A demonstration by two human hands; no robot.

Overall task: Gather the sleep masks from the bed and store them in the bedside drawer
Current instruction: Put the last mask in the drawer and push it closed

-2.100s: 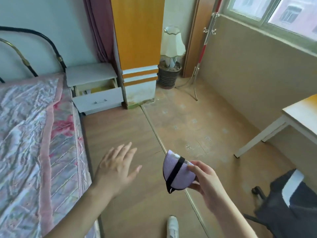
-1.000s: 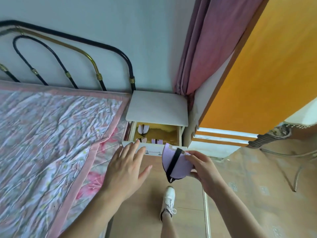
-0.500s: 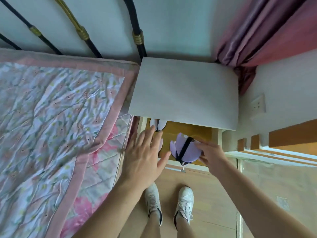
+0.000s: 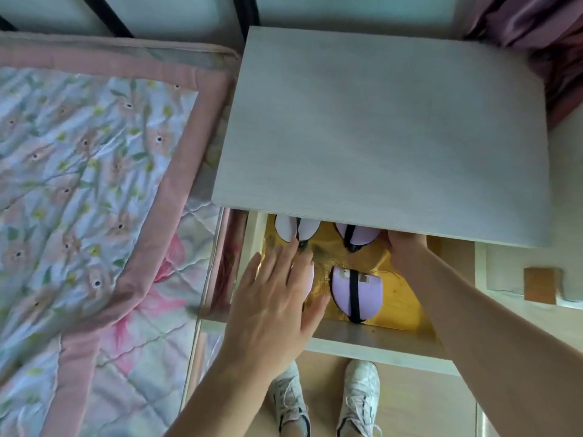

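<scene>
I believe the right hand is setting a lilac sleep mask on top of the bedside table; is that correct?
Not quite: the head view shows the right hand reaching into the open drawer, under the tabletop, beside a lilac sleep mask.

Pale wood-grain bedside table beside a quilted cloth bedspread.

The bedside table top [image 4: 378, 130] looks like matt, pale grey laminate with fine wood grain. Below it at 6 o'clock, the drawer [image 4: 362, 339] has painted white edges and a glossy, crinkled yellow lining [image 4: 400, 298]. The sleep masks [image 4: 356, 293] are smooth lilac cloth with black straps. At 9 o'clock, the bedspread [image 4: 94, 184] is wrinkled floral cloth, pink-bordered.
</scene>
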